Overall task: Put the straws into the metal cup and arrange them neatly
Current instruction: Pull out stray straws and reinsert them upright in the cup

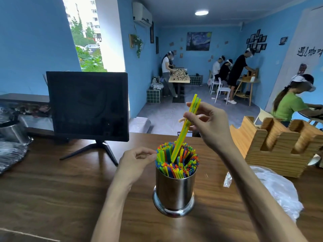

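Yellow-green straws [185,126] tilted upper-right, lower ends in metal cup [174,189]

A café, seen from behind its wooden counter [52,180]. A point-of-sale screen [87,105] stands on it at eleven o'clock, a wooden cup holder [279,145] at two o'clock, a steel cup [174,189] packed with coloured straws [176,159] at the centre. At twelve to one o'clock lies a seating area with small tables [179,78] and white chairs [221,91]. Blue walls carry framed photos [257,41], a painting [198,41] and painted lettering [309,52] with coffee characters.
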`<state>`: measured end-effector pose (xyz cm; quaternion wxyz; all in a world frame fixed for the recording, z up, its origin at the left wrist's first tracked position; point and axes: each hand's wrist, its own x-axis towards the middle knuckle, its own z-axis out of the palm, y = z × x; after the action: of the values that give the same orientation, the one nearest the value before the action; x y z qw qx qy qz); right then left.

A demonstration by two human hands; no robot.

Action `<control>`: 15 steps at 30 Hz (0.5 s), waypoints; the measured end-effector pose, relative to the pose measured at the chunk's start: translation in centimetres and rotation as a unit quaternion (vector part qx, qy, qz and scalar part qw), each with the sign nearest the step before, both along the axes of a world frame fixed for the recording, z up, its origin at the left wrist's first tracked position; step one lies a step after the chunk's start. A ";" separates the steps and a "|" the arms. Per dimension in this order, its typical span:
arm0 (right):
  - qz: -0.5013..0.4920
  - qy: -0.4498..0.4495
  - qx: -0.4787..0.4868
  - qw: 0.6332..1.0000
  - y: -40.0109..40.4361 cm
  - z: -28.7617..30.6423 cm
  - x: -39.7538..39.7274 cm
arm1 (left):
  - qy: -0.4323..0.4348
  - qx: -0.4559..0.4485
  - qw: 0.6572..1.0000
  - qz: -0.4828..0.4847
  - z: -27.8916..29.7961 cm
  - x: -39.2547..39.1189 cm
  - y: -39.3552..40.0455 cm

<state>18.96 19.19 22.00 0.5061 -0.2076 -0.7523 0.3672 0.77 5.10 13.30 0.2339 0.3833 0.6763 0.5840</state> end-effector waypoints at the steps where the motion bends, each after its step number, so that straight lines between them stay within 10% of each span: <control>1: 0.000 -0.016 0.011 1.000 0.0 -0.3 -0.3 | 0.005 -0.007 1.000 0.005 -0.3 0.0 0.1; 8: 0.018 0.107 -0.027 0.994 -0.4 -0.8 -0.6 | 0.002 -0.001 1.000 0.012 -0.8 0.6 0.3; 15: -0.012 -0.141 0.102 0.985 -0.5 -4.3 -1.3 | 0.025 -0.004 0.999 0.035 -1.0 0.5 0.9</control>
<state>17.63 18.67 17.71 0.4180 -0.2139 -0.8470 0.2492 1.26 6.01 12.31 0.1981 0.3727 0.6971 0.5796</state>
